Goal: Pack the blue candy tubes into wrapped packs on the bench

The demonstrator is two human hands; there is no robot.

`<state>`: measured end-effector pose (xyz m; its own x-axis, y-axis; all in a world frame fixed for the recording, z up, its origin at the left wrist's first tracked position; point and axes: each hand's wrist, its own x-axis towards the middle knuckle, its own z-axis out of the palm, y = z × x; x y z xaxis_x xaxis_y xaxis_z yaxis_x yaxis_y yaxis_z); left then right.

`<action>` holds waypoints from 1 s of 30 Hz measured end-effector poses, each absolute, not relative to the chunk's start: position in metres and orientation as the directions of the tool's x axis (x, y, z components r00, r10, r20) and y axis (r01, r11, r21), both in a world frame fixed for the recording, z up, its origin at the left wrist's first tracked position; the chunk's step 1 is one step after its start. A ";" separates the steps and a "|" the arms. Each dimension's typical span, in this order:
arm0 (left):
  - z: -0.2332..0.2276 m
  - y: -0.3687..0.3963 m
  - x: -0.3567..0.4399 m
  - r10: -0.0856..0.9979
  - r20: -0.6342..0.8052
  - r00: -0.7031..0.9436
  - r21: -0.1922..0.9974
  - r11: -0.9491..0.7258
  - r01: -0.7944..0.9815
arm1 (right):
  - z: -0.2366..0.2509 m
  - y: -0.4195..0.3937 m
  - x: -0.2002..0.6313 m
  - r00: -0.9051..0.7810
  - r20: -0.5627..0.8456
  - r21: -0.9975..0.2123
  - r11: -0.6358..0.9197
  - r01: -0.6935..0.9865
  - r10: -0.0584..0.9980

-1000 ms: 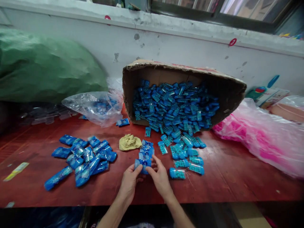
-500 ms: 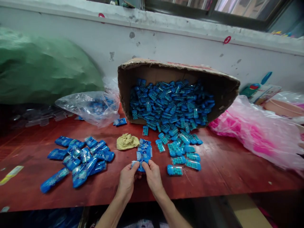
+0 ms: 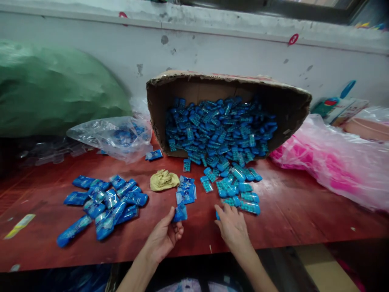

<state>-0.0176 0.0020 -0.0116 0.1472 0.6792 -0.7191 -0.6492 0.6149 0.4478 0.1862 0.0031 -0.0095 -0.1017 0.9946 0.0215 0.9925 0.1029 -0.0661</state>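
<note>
In front of me my left hand pinches a small blue printed wrapper between thumb and fingers. Just beyond it lies a short stack of similar flat blue wrappers. To the right, my right hand is closed over a small clear bottle, of which only a blue end shows past the fingertips. Next to that hand lie several clear bottles with blue ends and turquoise beads inside. On the left rests a loose pile of filled blue packets.
A tipped cardboard box full of bead bottles opens toward me. A crumpled yellowish cloth lies on the red table. Clear plastic and a green sack stand left, a pink-filled bag right.
My hands have parted. The right one has let go of the wrapper and moved right onto a bottle, while the left keeps the wrapper. The view has shifted slightly.
</note>
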 end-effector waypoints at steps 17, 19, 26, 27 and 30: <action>-0.016 -0.005 -0.021 0.684 -0.704 0.192 0.437 0.630 -0.643 | 0.007 0.031 0.178 -0.131 -0.025 -0.776 0.064 0.628 0.991; -0.014 -0.006 -0.018 0.682 -0.706 0.192 0.427 0.626 -0.653 | 0.014 0.030 0.170 -0.124 -0.072 -0.983 -0.050 0.175 0.990; -0.013 -0.006 -0.016 0.673 -0.719 0.171 0.424 0.621 -0.660 | 0.019 0.012 0.148 -0.216 -0.192 -0.869 -0.268 -0.417 0.957; -0.014 -0.006 -0.016 0.682 -0.713 0.164 0.435 0.613 -0.660 | 0.017 0.011 0.147 -0.205 -0.207 -0.867 -0.276 -0.414 0.957; -0.018 -0.006 -0.018 0.726 -0.674 0.135 0.497 0.581 -0.645 | 0.013 0.010 0.145 -0.212 -0.232 -0.870 -0.300 -0.392 0.949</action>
<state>-0.0179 -0.0059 -0.0181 0.1351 0.7259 -0.6744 -0.6445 0.5813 0.4966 0.1453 0.0097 0.0135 -0.2119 0.9494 -0.2317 -0.3916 -0.2997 -0.8699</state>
